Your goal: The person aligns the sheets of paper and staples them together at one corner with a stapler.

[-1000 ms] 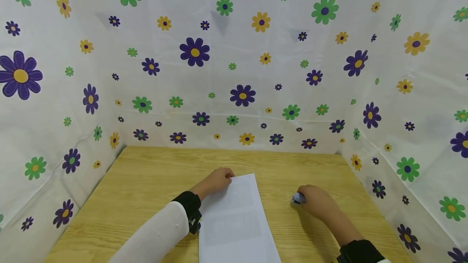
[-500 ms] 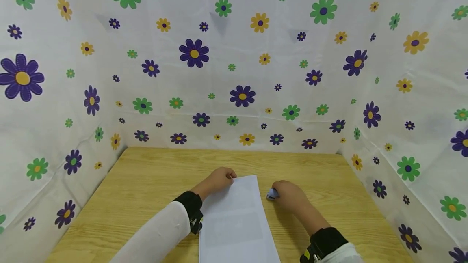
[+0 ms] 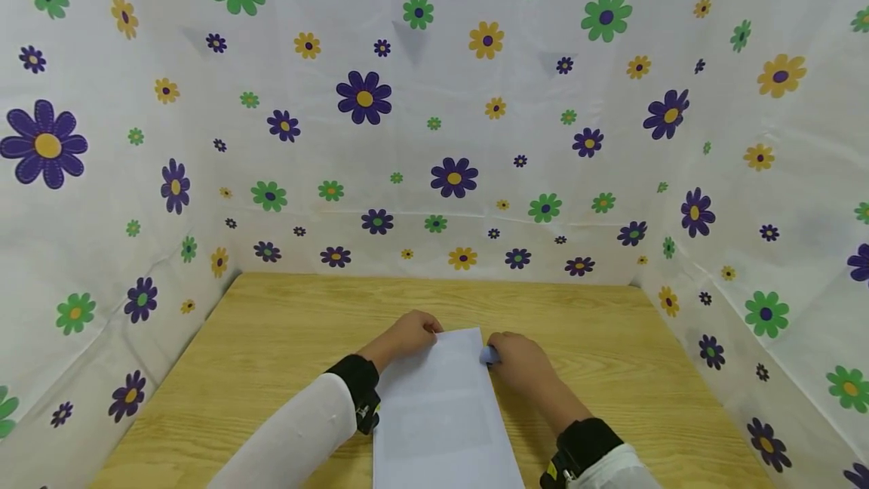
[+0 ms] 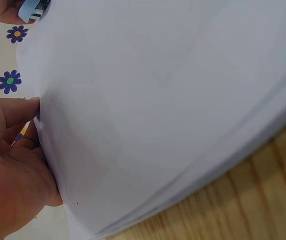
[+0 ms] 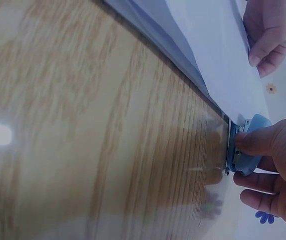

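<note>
White paper sheets [image 3: 441, 413] lie in a stack on the wooden table, long side toward the person. At the far edge of the stack my left hand [image 3: 409, 334] pinches the paper between thumb and fingers; the left wrist view shows the thumb over the edge of the paper [image 4: 148, 100]. My right hand [image 3: 523, 364] grips a small light-blue stapler [image 5: 250, 142], thumb on one side and fingers on the other. The stapler's mouth is right at the far right corner of the paper [image 5: 228, 65], overlapping it in the right wrist view.
The wooden table [image 3: 305, 300] reaches back to a white curtain [image 3: 434, 134] printed with purple, green and yellow flowers, which also hangs along both sides. Each wrist wears a black band with a camera, like the left band [image 3: 356, 383].
My right hand has moved left with the stapler, from beside the paper to its far right corner. The left hand has kept hold of the far edge with hardly any movement.
</note>
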The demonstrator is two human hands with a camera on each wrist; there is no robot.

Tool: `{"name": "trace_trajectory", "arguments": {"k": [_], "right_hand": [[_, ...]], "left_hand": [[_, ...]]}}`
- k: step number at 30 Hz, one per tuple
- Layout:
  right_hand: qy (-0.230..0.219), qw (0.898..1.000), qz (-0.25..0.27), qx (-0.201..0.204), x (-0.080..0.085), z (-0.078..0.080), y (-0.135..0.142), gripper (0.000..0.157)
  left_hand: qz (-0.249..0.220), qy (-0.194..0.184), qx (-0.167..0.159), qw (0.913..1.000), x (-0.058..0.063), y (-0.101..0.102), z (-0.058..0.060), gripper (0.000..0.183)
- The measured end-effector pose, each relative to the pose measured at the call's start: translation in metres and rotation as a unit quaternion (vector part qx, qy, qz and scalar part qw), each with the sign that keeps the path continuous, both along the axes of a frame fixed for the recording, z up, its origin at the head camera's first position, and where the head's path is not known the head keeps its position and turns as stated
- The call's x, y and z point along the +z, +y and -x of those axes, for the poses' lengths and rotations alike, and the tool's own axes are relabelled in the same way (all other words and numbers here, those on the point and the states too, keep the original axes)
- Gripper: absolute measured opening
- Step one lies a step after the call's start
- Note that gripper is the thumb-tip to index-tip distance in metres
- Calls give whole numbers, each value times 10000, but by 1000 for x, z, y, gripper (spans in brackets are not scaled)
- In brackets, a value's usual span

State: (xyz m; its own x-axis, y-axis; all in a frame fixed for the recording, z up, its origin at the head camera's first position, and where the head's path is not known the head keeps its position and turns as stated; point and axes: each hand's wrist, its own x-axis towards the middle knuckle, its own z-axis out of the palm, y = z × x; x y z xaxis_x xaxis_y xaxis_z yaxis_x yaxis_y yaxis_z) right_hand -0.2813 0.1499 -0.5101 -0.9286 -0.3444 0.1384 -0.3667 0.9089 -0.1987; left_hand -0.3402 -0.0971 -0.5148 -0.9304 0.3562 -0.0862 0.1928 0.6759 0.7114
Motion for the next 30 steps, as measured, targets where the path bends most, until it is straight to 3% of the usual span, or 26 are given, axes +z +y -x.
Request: {"name": "trace_trajectory", "arguments": {"k": [7,16,23,30], "right_hand": [[66,9999,-93,-63,-1,3,-11,24],[574,9967,-566,-135,-1,16,-12,22],[558,9966,-595,107,1,25,-13,20],[486,9960,-710,247,5,31,-17,22]], "left_hand": [[154,-20,-39,9999,-5,3,-1,16],[190,-182,-45,9996,-2,7,-4,17],[245,-40,-227,9994,-4,10,-4,17],[686,209,-102,9974,-1,14,-6,17]]}}
